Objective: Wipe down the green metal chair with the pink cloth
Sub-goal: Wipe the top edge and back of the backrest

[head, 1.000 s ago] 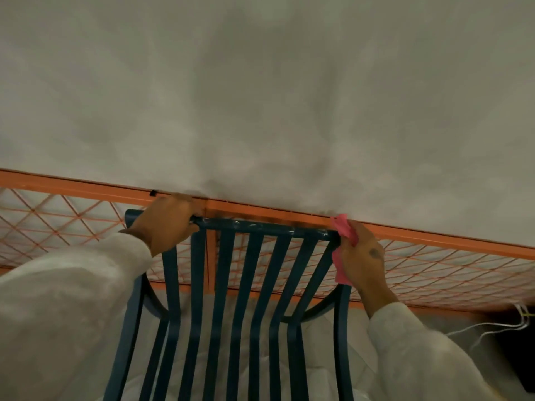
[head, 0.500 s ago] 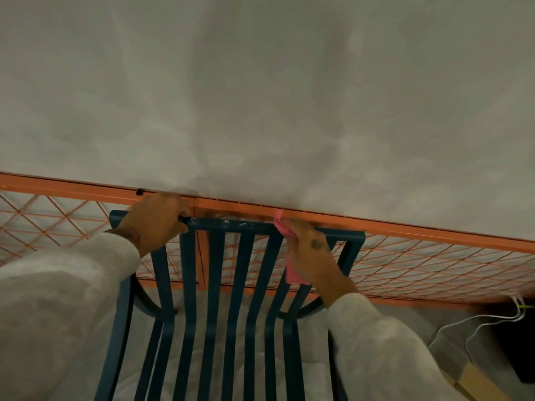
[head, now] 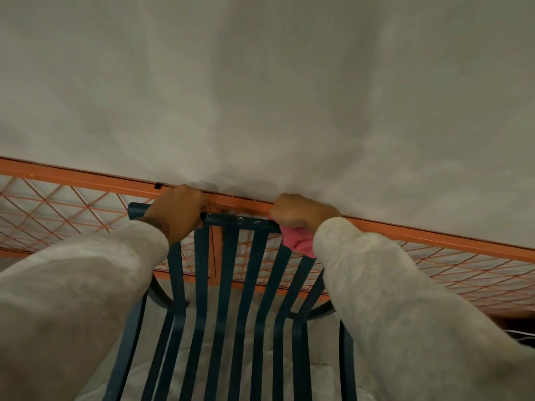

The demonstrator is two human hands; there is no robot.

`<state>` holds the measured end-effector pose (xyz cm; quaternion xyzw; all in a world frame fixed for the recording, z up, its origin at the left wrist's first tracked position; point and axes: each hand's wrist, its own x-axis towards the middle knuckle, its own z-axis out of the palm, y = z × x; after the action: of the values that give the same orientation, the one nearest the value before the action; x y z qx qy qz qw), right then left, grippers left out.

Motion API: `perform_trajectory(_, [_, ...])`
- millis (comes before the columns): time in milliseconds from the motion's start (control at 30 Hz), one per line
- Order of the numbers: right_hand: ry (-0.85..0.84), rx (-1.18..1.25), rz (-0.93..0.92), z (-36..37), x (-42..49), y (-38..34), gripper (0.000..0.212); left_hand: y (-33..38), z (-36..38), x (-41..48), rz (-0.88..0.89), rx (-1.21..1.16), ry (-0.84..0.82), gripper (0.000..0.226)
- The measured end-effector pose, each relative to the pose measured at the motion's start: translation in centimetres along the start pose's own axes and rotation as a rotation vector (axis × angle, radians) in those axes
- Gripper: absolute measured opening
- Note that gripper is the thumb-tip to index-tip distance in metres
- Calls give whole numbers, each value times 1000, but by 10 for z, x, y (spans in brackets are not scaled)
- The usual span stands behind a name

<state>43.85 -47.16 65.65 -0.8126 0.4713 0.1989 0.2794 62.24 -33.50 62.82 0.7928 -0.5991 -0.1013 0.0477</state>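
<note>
Since the earlier frames, the pink cloth (head: pixel 298 243) has been drawn leftward along the top rail of the green metal chair (head: pixel 201 270), from its right corner to just right of the frame's centre. The cloth is clutched in the curled right hand (head: pixel 301 211) against the rail, while the rail's left end is gripped by the left hand (head: pixel 176 211).

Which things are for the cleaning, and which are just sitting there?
For the job: the chair, gripped at its top bar by the left hand; the pink cloth, held on that bar by the right hand.
Just there: the orange wire fence behind the chair; the grey surface beyond it.
</note>
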Motion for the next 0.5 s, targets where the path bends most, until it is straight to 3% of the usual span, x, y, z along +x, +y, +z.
perform_trajectory(100, [40,145,-205,18,-16,0,32,0,-1,1,2,-9,-12,13])
perform_trajectory(200, [235,184,-349,46,-38,25,47,0,-2,1,11,-32,-16,13])
perform_trajectory(300, [484,351,-284,73,-46,56,47,-2,-2,0,5,-43,-22,11])
perform_trajectory(500, [711,502,-8,87,-49,93,45,-3,0,-3,15,-61,23,8])
